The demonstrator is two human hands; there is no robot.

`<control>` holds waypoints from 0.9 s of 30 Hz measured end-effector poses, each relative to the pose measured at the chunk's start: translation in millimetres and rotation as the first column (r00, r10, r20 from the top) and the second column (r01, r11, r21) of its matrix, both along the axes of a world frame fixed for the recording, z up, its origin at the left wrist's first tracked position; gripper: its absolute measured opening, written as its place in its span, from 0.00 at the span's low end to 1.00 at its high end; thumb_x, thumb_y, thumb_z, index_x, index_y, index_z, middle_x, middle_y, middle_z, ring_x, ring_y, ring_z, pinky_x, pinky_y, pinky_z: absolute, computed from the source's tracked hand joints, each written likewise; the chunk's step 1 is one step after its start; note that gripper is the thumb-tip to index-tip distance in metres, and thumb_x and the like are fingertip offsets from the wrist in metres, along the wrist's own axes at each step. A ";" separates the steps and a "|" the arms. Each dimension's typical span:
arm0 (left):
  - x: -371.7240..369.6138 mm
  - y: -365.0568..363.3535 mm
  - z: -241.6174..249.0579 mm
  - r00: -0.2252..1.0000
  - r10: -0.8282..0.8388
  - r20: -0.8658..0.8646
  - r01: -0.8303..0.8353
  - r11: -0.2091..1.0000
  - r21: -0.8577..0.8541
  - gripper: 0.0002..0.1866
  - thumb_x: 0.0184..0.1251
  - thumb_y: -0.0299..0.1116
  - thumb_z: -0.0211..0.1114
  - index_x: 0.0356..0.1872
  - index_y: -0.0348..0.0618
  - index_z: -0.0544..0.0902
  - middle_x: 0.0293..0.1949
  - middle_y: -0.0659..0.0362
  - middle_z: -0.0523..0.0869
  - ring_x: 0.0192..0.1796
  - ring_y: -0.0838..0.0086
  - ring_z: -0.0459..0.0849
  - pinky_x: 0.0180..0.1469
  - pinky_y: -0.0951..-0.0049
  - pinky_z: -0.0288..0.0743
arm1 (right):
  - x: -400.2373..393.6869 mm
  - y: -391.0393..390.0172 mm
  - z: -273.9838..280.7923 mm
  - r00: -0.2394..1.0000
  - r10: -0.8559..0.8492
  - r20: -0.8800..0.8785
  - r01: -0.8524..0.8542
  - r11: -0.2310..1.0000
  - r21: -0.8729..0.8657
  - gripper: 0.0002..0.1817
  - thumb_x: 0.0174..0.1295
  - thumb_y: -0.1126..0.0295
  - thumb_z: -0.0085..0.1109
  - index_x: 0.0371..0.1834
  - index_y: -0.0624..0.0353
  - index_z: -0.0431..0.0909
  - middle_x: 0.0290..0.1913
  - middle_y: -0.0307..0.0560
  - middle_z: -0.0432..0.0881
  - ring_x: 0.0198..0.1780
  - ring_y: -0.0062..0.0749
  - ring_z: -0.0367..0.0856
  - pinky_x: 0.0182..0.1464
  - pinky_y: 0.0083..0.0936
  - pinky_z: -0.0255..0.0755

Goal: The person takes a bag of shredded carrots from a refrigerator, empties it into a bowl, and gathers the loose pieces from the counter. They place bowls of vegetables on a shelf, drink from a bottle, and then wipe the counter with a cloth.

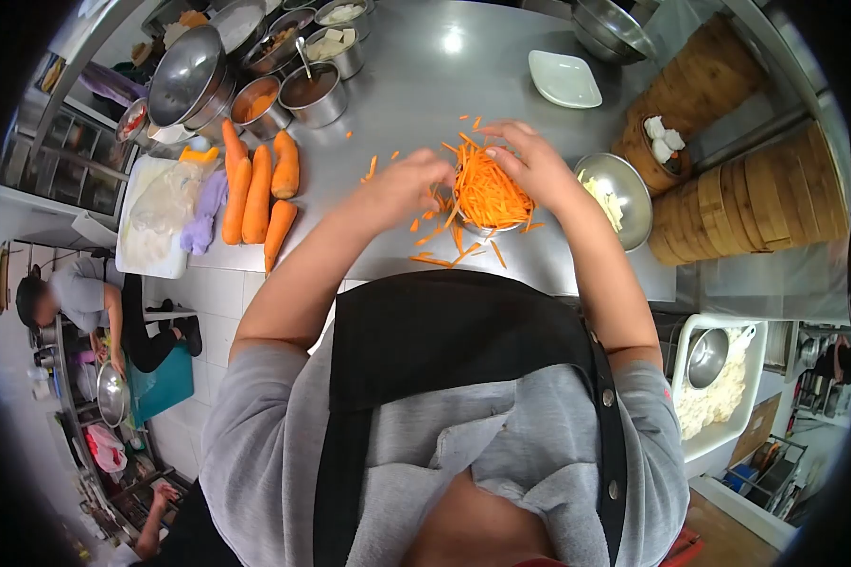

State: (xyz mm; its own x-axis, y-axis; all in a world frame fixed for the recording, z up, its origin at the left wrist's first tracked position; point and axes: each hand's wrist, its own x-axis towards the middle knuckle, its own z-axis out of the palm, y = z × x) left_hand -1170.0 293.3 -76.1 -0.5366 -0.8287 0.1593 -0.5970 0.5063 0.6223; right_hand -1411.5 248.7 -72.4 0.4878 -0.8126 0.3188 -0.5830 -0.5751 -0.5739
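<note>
Shredded carrot sits heaped between the two hands in the head view, piled in a metal bowl whose rim shows at the near side. Loose shreds lie around it on the steel table. The right hand is unclenched, its fingers extended and resting against the far right side of the heap. The left hand is at the heap's left side with its fingers bent; it is slightly blurred, and whether it grips any shreds cannot be told.

To the left of the left hand lie whole peeled carrots, and beyond them a white board bearing a plastic bag and a crumpled purple cloth or glove. Metal containers of food stand ahead and to the left of the hands, one with a spoon in it. Ahead and to the right of the right hand is a white dish; just beside the right forearm is a metal bowl of pale pieces, with bamboo steamers farther right. Well apart on the left, another person holds a metal pan.
</note>
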 end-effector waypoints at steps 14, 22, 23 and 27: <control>-53.4 11.1 -23.5 0.998 -0.001 0.064 0.016 0.973 -0.231 0.05 0.55 0.30 0.68 0.31 0.42 0.83 0.34 0.57 0.82 0.42 0.61 0.80 0.44 0.63 0.76 | 3.0 30.1 -22.9 0.979 0.060 -0.197 -0.046 0.996 0.075 0.24 0.73 0.58 0.39 0.64 0.62 0.70 0.66 0.56 0.69 0.72 0.46 0.60 0.73 0.36 0.51; -25.7 13.3 -6.8 0.924 0.230 -0.307 -0.193 0.970 0.146 0.03 0.61 0.28 0.66 0.34 0.41 0.83 0.33 0.60 0.84 0.36 0.70 0.82 0.43 0.69 0.78 | -15.9 23.3 -2.8 0.929 -0.090 0.360 -0.036 0.943 0.330 0.22 0.74 0.61 0.39 0.61 0.63 0.71 0.63 0.51 0.74 0.66 0.38 0.69 0.71 0.35 0.55; -21.4 13.4 -2.8 0.865 0.338 -0.372 -0.229 0.923 0.309 0.04 0.63 0.29 0.65 0.36 0.41 0.83 0.34 0.62 0.83 0.35 0.73 0.82 0.43 0.70 0.78 | -19.0 22.9 -1.9 0.890 -0.145 0.432 -0.023 0.933 0.360 0.21 0.74 0.61 0.39 0.59 0.64 0.72 0.62 0.50 0.75 0.64 0.37 0.72 0.70 0.34 0.57; -4.7 4.0 -28.0 0.664 0.586 -0.465 -0.154 0.716 0.681 0.09 0.67 0.32 0.62 0.44 0.42 0.76 0.36 0.62 0.81 0.36 0.76 0.81 0.43 0.72 0.80 | -24.3 34.2 -1.6 0.605 -0.263 0.752 0.066 0.957 0.283 0.14 0.73 0.70 0.41 0.52 0.67 0.73 0.50 0.48 0.78 0.51 0.30 0.77 0.57 0.28 0.71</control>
State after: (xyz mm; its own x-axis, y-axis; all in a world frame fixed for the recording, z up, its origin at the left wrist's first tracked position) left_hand -1174.6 297.3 -104.1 -0.1117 -0.9681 -0.2244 -0.0188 -0.2237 0.9745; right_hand -1435.8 282.9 -74.1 -0.0113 -0.9450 0.3269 0.0653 -0.3269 -0.9428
